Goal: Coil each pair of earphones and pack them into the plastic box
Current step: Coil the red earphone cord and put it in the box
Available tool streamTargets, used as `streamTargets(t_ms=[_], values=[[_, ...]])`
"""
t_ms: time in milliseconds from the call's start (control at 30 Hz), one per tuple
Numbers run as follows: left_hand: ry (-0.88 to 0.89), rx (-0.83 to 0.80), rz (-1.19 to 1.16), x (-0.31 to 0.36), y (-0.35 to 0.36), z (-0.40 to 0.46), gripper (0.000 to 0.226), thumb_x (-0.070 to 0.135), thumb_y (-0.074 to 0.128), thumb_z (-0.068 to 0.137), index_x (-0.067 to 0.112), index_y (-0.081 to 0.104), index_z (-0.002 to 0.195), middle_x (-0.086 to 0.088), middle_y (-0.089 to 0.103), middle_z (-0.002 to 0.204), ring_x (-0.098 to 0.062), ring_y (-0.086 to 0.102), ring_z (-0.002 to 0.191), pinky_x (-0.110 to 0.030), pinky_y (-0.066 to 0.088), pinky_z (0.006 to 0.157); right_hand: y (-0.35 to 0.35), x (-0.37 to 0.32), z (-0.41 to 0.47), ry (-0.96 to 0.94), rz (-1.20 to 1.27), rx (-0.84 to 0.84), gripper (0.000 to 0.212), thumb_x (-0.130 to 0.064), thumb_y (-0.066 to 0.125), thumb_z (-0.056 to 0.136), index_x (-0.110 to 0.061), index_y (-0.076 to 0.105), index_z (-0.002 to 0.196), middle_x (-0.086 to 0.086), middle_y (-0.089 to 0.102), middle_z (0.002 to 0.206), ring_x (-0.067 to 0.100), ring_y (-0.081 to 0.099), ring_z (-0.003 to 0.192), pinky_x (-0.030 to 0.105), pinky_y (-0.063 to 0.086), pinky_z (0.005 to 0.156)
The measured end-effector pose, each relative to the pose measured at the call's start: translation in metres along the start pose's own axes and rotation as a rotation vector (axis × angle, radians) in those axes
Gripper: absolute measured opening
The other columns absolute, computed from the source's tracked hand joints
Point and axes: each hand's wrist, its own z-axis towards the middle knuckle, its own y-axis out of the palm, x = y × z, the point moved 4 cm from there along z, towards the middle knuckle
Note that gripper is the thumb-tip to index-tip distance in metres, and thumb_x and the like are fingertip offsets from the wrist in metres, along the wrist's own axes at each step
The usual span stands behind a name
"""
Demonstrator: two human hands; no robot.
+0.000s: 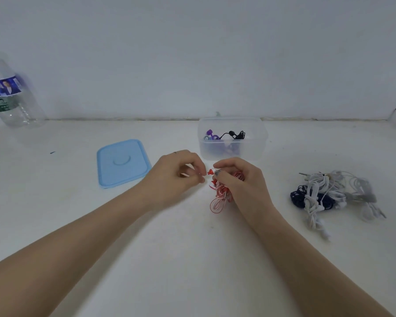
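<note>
Fingers point(217, 173) of the right hand point(240, 181) curl round a bundle of red earphones point(220, 197); thumb and forefinger close over the top of the coil. A red earbud point(210, 172) sticks out to the left of that grip, toward the left hand point(176, 175). Left-hand fingers are bent and drawn together just beside the bud; whether they pinch the cord or only touch it I cannot tell. Long axis of the coil runs near-to-far, with loops hanging out below the right palm toward the near edge, just above the desk point(192, 259). Both forearms reach in from the near side and converge at the centre.

Plastic box point(232, 152) stands directly beyond the hands, just far of the right knuckles, lid off, with purple and black earphones already inside. Right hand is nearer to it. Judgement: coil nearly finished; next move is a short forward lift into the box.

Blue lid point(121, 163) lies left. Pile of uncoiled white and dark earphones point(329, 197) lies right, well apart.
</note>
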Motion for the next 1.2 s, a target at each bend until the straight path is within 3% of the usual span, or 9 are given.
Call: streamTargets(t_ms=[100,167,267,467,667,800,1067,1200], values=[[0.005,0.089,-0.053,-0.004,0.015,0.004,0.026,-0.002,0.070,0.085,0.023,0.065,0.080,0.005,0.069,0.091,-0.013,0.072,0.089,-0.029,0.057,0.078,-0.004,0.001,0.002,-0.042,-0.079,0.065,0.011,-0.003,0.067,0.087,-0.012,0.073,0.087,0.001,0.072,0.074,0.007,0.071,0.064,0.019,0.053,0.060],[0.010,0.130,-0.097,-0.007,0.023,0.004,0.026,-0.002,0.071,0.085,0.023,0.064,0.081,0.005,0.068,0.090,-0.015,0.071,0.088,-0.029,0.058,0.077,-0.009,0.003,0.006,-0.059,-0.081,0.085,0.010,-0.006,0.069,0.086,-0.014,0.073,0.086,0.003,0.073,0.075,0.014,0.073,0.068,0.025,0.056,0.064],[0.030,0.165,-0.145,-0.009,0.028,0.002,0.021,-0.004,0.070,0.086,0.016,0.063,0.087,0.001,0.069,0.092,-0.017,0.071,0.086,-0.027,0.057,0.075,-0.010,0.005,0.008,-0.064,-0.094,0.047,0.015,-0.006,0.068,0.087,-0.019,0.075,0.088,0.000,0.074,0.078,0.017,0.072,0.073,0.022,0.051,0.062],[0.068,0.213,-0.096,-0.008,0.028,0.001,0.020,0.000,0.074,0.084,0.016,0.064,0.090,0.004,0.070,0.089,-0.014,0.072,0.082,-0.034,0.060,0.077,-0.005,0.006,0.009,-0.081,-0.158,0.019,0.018,-0.008,0.068,0.086,-0.025,0.075,0.084,-0.003,0.075,0.078,0.018,0.072,0.075,0.040,0.061,0.075],[0.055,0.222,-0.141,-0.010,0.024,-0.002,0.021,0.003,0.077,0.084,0.018,0.064,0.090,0.000,0.070,0.089,-0.018,0.072,0.081,-0.037,0.061,0.080,-0.004,0.006,0.009,-0.100,-0.194,0.022,0.014,-0.011,0.070,0.087,-0.025,0.075,0.083,-0.005,0.075,0.078,0.014,0.072,0.071,0.034,0.060,0.072],[0.081,0.204,-0.141,-0.009,0.025,-0.002,0.022,-0.003,0.074,0.084,0.015,0.064,0.091,-0.003,0.072,0.090,-0.018,0.073,0.082,-0.037,0.061,0.083,-0.004,0.006,0.008,-0.099,-0.151,0.011,0.011,-0.008,0.070,0.088,-0.017,0.075,0.085,-0.010,0.074,0.073,0.002,0.067,0.061,0.020,0.055,0.065],[0.096,0.182,-0.196,-0.009,0.025,-0.003,0.013,0.004,0.073,0.089,0.014,0.067,0.094,0.001,0.076,0.091,-0.016,0.076,0.087,-0.038,0.060,0.087,-0.004,0.008,0.010,-0.066,-0.079,-0.024,0.011,-0.005,0.069,0.088,-0.013,0.076,0.084,0.012,0.073,0.076,0.024,0.075,0.070,0.040,0.061,0.071],[0.091,0.168,-0.272,-0.009,0.024,-0.004,0.016,-0.002,0.074,0.087,0.010,0.066,0.094,0.001,0.077,0.093,-0.017,0.077,0.091,-0.037,0.060,0.092,-0.007,0.007,0.010,-0.059,-0.063,-0.032,0.005,-0.006,0.071,0.088,-0.010,0.073,0.091,0.012,0.072,0.077,0.015,0.069,0.065,0.025,0.053,0.056]])
